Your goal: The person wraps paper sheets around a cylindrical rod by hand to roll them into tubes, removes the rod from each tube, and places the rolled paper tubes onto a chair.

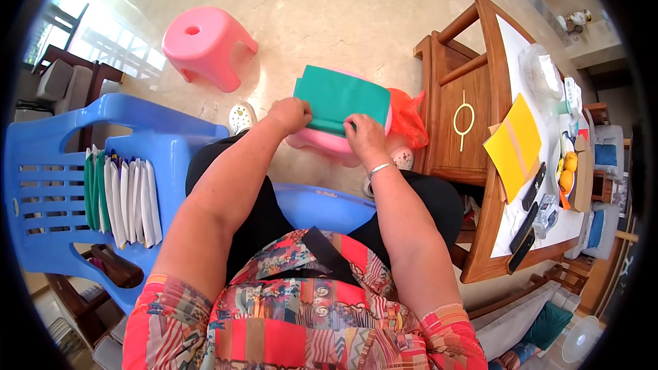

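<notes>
A flat, green, folded-looking sheet lies on top of a pink stool in front of my knees. Its material, cloth or felt, is not clear. My left hand is closed at the sheet's left edge, fingers curled in. At the near right edge, my right hand has its fingers bent and pressed onto the same sheet. Most of the stool is covered by the sheet and my hands.
A red plastic bag sits right of the stool. Another pink stool stands ahead on the left. On the left, a blue chair holds several folded white and green pieces. The wooden table bears a yellow envelope, remotes and fruit.
</notes>
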A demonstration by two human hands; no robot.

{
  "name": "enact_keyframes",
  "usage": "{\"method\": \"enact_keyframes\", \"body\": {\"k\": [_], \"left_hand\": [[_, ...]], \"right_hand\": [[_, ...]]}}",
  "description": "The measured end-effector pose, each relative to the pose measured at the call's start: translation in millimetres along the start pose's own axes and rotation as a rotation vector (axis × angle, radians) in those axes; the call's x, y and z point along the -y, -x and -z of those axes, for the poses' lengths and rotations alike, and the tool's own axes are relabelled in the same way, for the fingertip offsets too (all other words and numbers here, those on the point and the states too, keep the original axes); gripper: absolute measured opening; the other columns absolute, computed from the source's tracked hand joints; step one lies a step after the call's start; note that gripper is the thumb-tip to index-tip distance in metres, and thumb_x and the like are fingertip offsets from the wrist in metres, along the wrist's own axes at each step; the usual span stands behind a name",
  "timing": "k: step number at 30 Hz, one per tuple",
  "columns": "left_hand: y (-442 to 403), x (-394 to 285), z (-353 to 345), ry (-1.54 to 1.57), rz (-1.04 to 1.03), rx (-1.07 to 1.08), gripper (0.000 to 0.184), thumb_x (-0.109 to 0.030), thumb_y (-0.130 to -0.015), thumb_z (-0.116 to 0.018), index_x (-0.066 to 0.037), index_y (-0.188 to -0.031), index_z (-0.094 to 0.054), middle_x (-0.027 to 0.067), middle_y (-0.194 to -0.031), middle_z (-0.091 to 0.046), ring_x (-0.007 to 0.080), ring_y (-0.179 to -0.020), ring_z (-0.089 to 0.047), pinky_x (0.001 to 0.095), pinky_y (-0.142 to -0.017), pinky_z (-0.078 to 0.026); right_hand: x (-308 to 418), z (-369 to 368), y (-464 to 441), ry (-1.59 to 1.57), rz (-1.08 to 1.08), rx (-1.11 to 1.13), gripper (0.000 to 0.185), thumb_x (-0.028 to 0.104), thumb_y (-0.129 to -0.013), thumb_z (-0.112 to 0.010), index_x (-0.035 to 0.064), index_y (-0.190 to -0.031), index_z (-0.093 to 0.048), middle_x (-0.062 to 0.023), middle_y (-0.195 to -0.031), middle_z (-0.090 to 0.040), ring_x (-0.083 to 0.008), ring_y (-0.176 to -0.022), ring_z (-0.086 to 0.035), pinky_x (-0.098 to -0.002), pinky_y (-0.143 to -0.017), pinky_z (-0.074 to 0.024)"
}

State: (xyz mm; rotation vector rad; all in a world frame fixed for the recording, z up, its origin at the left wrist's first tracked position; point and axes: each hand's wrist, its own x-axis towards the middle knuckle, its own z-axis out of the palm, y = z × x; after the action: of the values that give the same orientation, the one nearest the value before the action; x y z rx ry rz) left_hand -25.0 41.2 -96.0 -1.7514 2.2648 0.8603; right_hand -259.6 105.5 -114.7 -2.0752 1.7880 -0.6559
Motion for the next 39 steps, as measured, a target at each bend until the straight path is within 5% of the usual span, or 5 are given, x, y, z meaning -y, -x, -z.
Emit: {"method": "enact_keyframes", "body": {"k": [8, 17, 24, 34, 39], "left_hand": [[6, 16, 24, 0.018, 0.274, -0.247, 0.026, -0.016, -0.091, -0.059, -0.015, -0.112, -0.076, 0.0123, -0.115, -0.074, 0.0293, -0.108, -0.071, 0.0434, -0.092, -0.055], [25, -13, -1, -0.108, -0.255, -0.213, 0.031, -0.016, -0.083, -0.069, -0.009, -0.113, -0.071, 0.0160, -0.115, -0.070, 0.0339, -0.108, -0.066, 0.0438, -0.095, -0.053], [5, 18, 21, 0.236, 0.314, -0.221, 0.035, -0.018, -0.088, -0.061, -0.006, -0.120, -0.070, 0.0201, -0.124, -0.070, 0.0334, -0.117, -0.067, 0.0431, -0.099, -0.052], [-19, 47, 1, 0.301, 0.323, 0.055, 0.026, -0.010, -0.088, -0.055, 0.006, -0.097, -0.074, 0.0233, -0.090, -0.075, 0.0302, -0.081, -0.076, 0.0405, -0.075, -0.058], [-21, 50, 17, 0.217, 0.390, 0.209, 0.027, -0.008, -0.088, -0.060, -0.003, -0.110, -0.075, 0.0200, -0.098, -0.076, 0.0285, -0.081, -0.076, 0.0390, -0.073, -0.059]], "right_hand": [[-6, -7, -2, -0.025, -0.021, -0.024, 0.013, 0.020, -0.085, -0.075, 0.0108, -0.093, -0.072, -0.0115, -0.092, -0.071, -0.0328, -0.093, -0.068, -0.0475, -0.084, -0.0524], [4, 0, -2, 0.164, 0.053, -0.024, 0.016, 0.023, -0.086, -0.074, 0.0140, -0.099, -0.072, -0.0077, -0.099, -0.070, -0.0296, -0.108, -0.062, -0.0536, -0.104, -0.0423], [-3, -2, 0, 0.145, -0.025, 0.006, 0.025, 0.032, -0.088, -0.073, 0.0118, -0.103, -0.073, -0.0100, -0.106, -0.071, -0.0309, -0.110, -0.063, -0.0541, -0.105, -0.0415], [9, 25, -7, 0.160, -0.373, 0.236, 0.044, 0.049, -0.087, -0.072, 0.0106, -0.109, -0.074, -0.0142, -0.109, -0.074, -0.0305, -0.111, -0.066, -0.0463, -0.098, -0.0442], [4, 19, -8, 0.059, -0.373, 0.222, 0.045, 0.048, -0.087, -0.074, 0.0107, -0.111, -0.073, -0.0149, -0.107, -0.075, -0.0315, -0.108, -0.068, -0.0460, -0.098, -0.0448]]}}
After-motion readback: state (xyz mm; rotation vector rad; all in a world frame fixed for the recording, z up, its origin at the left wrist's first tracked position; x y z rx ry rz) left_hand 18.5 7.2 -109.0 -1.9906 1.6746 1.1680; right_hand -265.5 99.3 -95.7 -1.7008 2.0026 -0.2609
